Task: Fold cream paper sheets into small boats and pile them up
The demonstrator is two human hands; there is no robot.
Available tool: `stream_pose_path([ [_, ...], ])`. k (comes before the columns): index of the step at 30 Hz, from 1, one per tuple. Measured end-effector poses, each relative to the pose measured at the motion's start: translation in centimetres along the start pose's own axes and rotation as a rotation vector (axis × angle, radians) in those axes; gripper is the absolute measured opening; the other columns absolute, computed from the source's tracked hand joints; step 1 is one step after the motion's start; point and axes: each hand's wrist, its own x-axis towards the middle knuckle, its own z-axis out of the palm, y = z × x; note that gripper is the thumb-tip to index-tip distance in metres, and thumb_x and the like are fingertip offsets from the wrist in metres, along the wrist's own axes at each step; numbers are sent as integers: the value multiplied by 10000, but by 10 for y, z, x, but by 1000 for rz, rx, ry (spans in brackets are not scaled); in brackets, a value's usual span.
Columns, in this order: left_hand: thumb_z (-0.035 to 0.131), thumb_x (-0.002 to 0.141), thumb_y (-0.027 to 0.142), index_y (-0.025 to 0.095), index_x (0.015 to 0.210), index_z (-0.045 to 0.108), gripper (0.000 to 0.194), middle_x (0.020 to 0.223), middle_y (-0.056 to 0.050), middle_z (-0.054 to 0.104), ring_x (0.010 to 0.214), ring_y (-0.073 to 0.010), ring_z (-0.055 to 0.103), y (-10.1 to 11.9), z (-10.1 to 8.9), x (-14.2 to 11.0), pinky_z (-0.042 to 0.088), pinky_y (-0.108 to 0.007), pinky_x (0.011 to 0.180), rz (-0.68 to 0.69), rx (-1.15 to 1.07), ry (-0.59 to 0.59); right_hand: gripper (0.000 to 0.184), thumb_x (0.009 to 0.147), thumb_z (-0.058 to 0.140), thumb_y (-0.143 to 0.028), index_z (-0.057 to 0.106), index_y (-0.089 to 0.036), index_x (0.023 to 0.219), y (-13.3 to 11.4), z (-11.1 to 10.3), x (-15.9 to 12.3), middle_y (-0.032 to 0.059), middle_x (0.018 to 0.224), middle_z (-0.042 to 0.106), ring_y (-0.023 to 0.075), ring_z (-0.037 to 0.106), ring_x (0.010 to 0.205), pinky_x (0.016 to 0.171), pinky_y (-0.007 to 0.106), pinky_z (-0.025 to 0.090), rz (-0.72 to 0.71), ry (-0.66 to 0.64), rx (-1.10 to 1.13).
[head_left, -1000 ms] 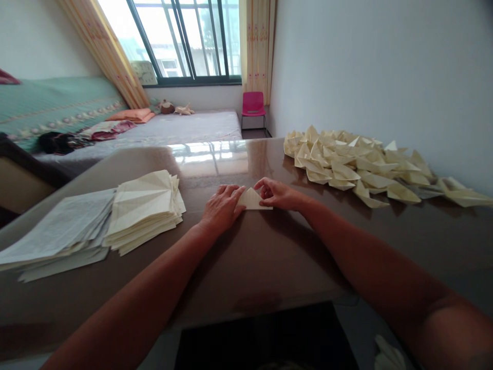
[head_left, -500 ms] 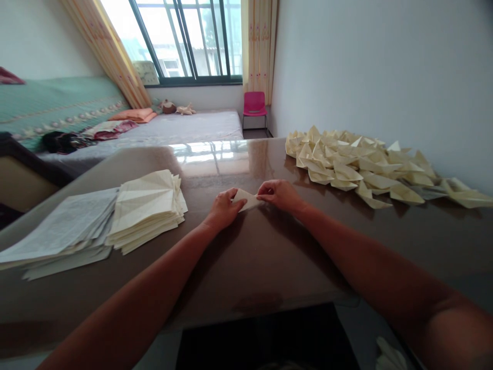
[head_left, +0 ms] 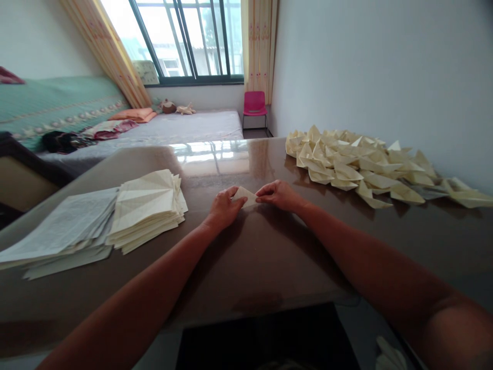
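Over the middle of the brown table [head_left: 265, 257], a small piece of folded cream paper [head_left: 245, 195] is held between my two hands. My left hand [head_left: 225, 206] is closed on its left side, thumb in front and fingers behind. On the right corner, my right hand [head_left: 279, 195] pinches the paper between thumb and fingertips. The folded paper looks roughly triangular; its back side is hidden. To the right lies a big heap of folded cream paper boats [head_left: 346, 159]. On the left is a stack of creased cream sheets [head_left: 146, 205].
Printed sheets [head_left: 65, 221] lie left of the cream stack, partly under it. A white wall [head_left: 377, 67] rises along the right side. Past the table's far edge are a bed [head_left: 204, 123] and a pink chair [head_left: 254, 104]. A dark chair back [head_left: 26, 169] stands at the left.
Both hands keep their hold on the folded paper. It has tilted slightly and its top now shows a sharper peak, with the right fingers shifted a little on its corner.
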Motion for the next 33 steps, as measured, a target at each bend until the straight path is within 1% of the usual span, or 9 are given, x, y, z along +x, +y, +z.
stream_pose_path([
  [4, 560, 786, 369, 165, 856, 658, 237, 780, -12, 659, 728, -156, 585, -6, 3, 3, 456, -267, 682, 20, -5, 1, 235, 756, 637, -338, 740, -144, 841, -3, -2, 0, 7, 678, 679, 113, 548, 615, 596, 215, 387, -48, -6, -87],
  [7, 553, 813, 382, 170, 1040, 643, 324, 1016, -63, 668, 929, -188, 604, -17, 4, 8, 489, -303, 804, 48, -67, 57, 188, 757, 619, -293, 724, -146, 807, -3, -6, 2, 2, 649, 648, 105, 519, 596, 579, 218, 355, -39, 62, -194],
  [10, 545, 826, 370, 153, 1144, 597, 388, 1172, -109, 619, 1058, -204, 579, -27, 0, 12, 497, -326, 859, 30, -156, 122, 188, 743, 612, -301, 705, -142, 779, 5, -10, 3, -2, 633, 622, 105, 492, 588, 559, 218, 343, 21, 107, -159],
  [12, 580, 798, 353, 141, 1112, 608, 379, 1105, -107, 649, 999, -195, 605, -30, -2, 13, 509, -320, 836, -23, -235, 119, 218, 731, 612, -337, 692, -138, 768, 12, -12, 5, -7, 630, 606, 106, 478, 588, 552, 218, 345, 47, 100, -82],
  [16, 674, 710, 346, 124, 972, 649, 344, 828, -56, 686, 778, -165, 632, -29, -1, 11, 522, -312, 755, -156, -523, 70, 268, 699, 626, -386, 679, -132, 764, 22, -12, 6, -12, 629, 590, 106, 470, 590, 554, 221, 356, 63, 67, 50],
  [19, 665, 716, 359, 110, 942, 634, 337, 796, -52, 679, 734, -147, 628, -28, 1, 10, 531, -311, 726, -197, -661, 61, 280, 686, 639, -389, 670, -124, 771, 23, -10, 6, -11, 621, 584, 104, 464, 584, 553, 224, 352, 83, 60, 120],
  [26, 708, 690, 316, 153, 823, 546, 265, 665, 21, 627, 640, -98, 607, -31, 3, 11, 541, -275, 697, -227, -801, 114, 301, 650, 678, -403, 639, -122, 750, 16, -11, 5, -14, 628, 577, 93, 445, 570, 552, 230, 319, 128, 31, 273],
  [29, 685, 717, 310, 141, 801, 583, 214, 702, -2, 645, 659, -106, 626, -32, 6, 12, 543, -259, 689, -227, -782, 98, 313, 640, 690, -413, 639, -125, 751, 14, -11, 4, -8, 639, 584, 96, 447, 578, 552, 232, 316, 137, 43, 308],
  [33, 652, 752, 357, 123, 840, 646, 250, 765, -41, 675, 690, -132, 652, -34, 9, 13, 546, -271, 694, -225, -727, 70, 322, 631, 700, -424, 641, -130, 747, 14, -9, 4, -7, 640, 586, 99, 449, 582, 550, 232, 318, 136, 65, 331],
])
